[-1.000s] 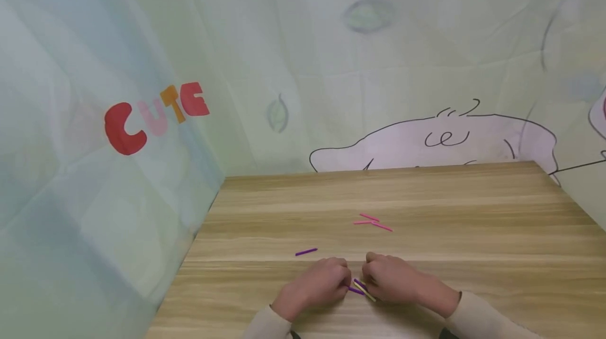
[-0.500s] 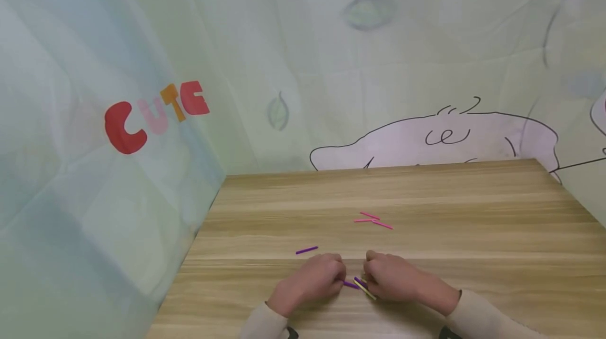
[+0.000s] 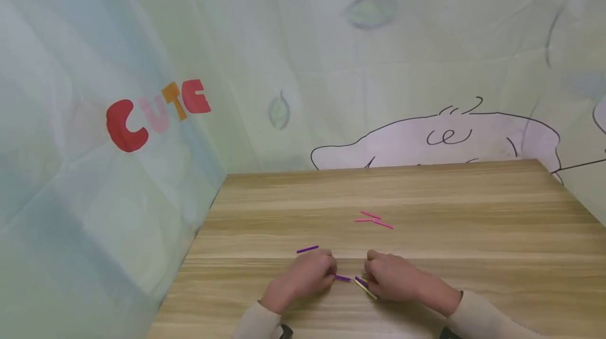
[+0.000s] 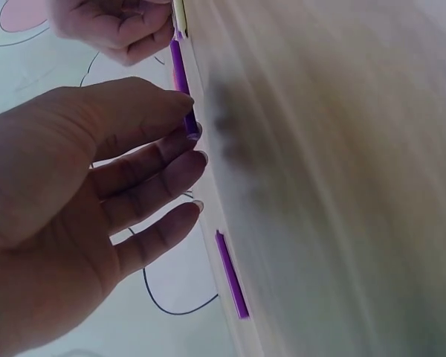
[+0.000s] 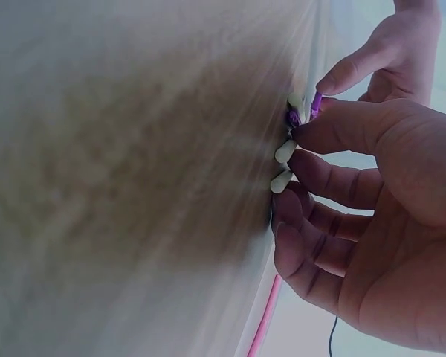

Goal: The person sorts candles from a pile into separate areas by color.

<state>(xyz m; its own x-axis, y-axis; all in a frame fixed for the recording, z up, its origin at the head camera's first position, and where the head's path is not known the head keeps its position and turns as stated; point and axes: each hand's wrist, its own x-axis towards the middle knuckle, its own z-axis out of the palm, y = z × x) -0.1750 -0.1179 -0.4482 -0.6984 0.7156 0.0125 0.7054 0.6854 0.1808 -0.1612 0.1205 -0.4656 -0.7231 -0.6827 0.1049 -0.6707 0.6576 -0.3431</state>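
My left hand (image 3: 307,277) pinches a thin purple stick (image 4: 181,71) between thumb and index finger, its other fingers loosely bent. The stick's free end points toward my right hand (image 3: 394,278), with a small gap in the head view. Low over the table, the right hand's fingertips hold a small bunch of sticks: a pale yellow stick (image 3: 365,289) and a purple stick (image 5: 293,117) show, along with pale rounded stick ends (image 5: 285,152) between the fingers. Another purple stick (image 3: 307,249) lies on the wooden table just beyond the left hand.
Farther back on the table (image 3: 473,207) lie three pink sticks (image 3: 383,224), close together. A printed cloth backdrop (image 3: 265,39) rises behind the table and along its left side.
My left hand has drawn away to the left and slightly forward with its purple stick, separating it from the sticks in my right hand. The right hand stays nearly still.
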